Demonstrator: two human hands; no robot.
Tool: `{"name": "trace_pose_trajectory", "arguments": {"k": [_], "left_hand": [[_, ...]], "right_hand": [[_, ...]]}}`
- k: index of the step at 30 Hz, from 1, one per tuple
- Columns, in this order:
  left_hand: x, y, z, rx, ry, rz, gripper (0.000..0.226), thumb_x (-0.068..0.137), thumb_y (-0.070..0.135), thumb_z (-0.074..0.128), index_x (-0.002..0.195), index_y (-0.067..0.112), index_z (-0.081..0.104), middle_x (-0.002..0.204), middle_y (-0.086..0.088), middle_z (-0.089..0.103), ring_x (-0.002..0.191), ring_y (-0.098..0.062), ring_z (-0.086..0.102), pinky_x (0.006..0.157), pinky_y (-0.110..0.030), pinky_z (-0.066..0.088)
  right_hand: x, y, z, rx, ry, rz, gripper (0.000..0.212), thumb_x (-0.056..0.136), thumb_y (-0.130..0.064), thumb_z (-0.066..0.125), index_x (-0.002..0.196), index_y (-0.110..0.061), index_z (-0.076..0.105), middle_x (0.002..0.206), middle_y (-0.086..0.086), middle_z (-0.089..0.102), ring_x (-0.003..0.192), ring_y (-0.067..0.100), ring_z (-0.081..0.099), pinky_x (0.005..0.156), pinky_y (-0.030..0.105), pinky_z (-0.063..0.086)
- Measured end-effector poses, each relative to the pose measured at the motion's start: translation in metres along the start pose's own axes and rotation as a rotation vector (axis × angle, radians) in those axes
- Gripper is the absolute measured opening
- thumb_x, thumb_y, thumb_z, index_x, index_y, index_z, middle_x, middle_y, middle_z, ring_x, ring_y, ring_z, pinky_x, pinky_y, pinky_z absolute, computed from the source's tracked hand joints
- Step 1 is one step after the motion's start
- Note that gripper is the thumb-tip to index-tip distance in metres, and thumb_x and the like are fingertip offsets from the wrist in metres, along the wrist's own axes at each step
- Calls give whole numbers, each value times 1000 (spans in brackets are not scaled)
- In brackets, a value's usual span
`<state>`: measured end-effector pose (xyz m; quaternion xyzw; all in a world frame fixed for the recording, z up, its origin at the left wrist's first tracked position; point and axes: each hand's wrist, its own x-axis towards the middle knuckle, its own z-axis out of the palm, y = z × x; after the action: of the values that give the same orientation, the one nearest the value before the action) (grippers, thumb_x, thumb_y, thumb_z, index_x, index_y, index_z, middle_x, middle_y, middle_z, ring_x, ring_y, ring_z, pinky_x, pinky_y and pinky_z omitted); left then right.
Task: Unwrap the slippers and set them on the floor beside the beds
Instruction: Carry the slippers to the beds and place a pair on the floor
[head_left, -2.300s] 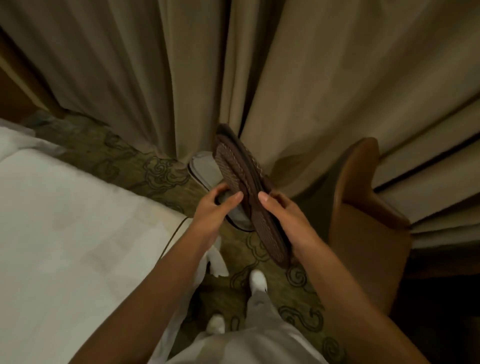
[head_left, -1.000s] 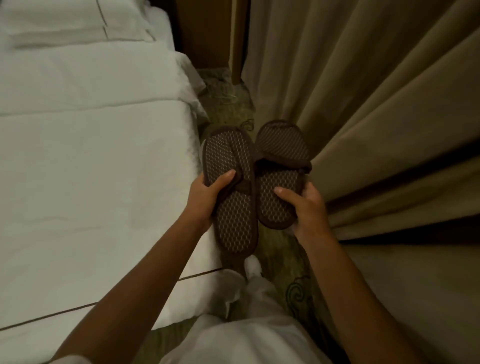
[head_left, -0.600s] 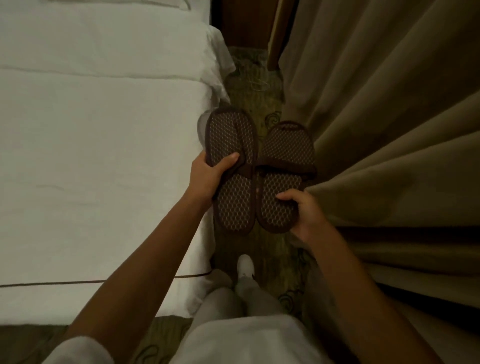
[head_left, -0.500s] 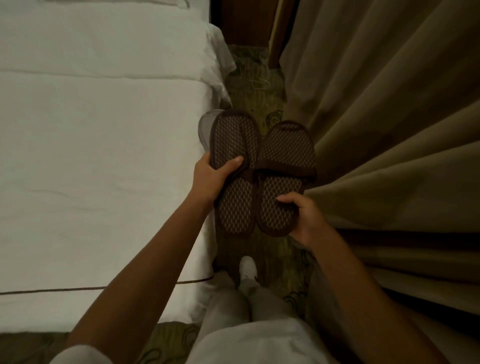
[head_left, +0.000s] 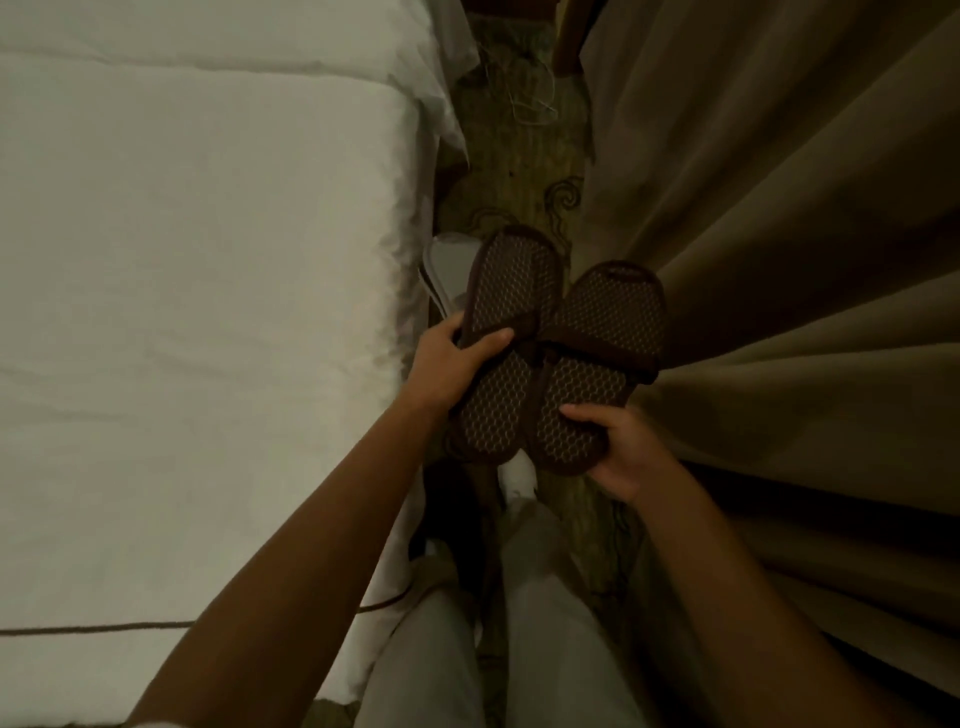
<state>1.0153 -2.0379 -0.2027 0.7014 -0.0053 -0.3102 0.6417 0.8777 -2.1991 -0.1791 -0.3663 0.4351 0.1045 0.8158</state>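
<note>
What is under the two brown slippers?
Patterned carpet between bed and curtain, a pale flat piece and a white shoe. The rest is covered.

Slippers fan apart in the aisle between bed and curtain

The two brown slippers (head_left: 558, 358), held parallel half a second ago, now splay toes apart with heels overlapping; the left hand (head_left: 449, 364) has tipped its slipper leftward, the right hand (head_left: 623, 452) has slid nearer on the heel, and more grey slipper (head_left: 447, 270) shows behind.
</note>
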Motion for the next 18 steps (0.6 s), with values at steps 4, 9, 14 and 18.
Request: {"name": "trace_pose_trajectory", "arguments": {"k": [4,9,14,18], "left_hand": [[31,-52,16,37,83,-14,25,86,28,76,110,22,72,102,7,74,91,-6,72,77,-23,59],[74,-101,36,82,126,-14,24,89,29,73,111,17,75,95,13,74,86,0,71,72,-15,57],[123,-144,46,84,219,-47,28,90,37,71,110,19,75,95,13,74,83,3,70,72,-16,55],[165,-179,57,103,217,-35,33,94,33,66,121,14,71,105,15,70,92,15,63,85,-7,51]], "right_hand": [[49,4,-21,-21,7,115,34,81,1,60,114,0,69,123,20,69,103,37,69,82,49,59],[110,3,-42,-32,17,202,28,90,-8,55,115,-3,66,106,18,75,92,37,72,78,55,59],[171,16,-70,36,56,165,25,93,-8,55,115,-5,67,117,18,72,106,38,67,90,54,55],[215,33,-92,27,7,211,34,79,-6,64,112,-4,71,118,19,72,101,38,70,84,58,58]]}}
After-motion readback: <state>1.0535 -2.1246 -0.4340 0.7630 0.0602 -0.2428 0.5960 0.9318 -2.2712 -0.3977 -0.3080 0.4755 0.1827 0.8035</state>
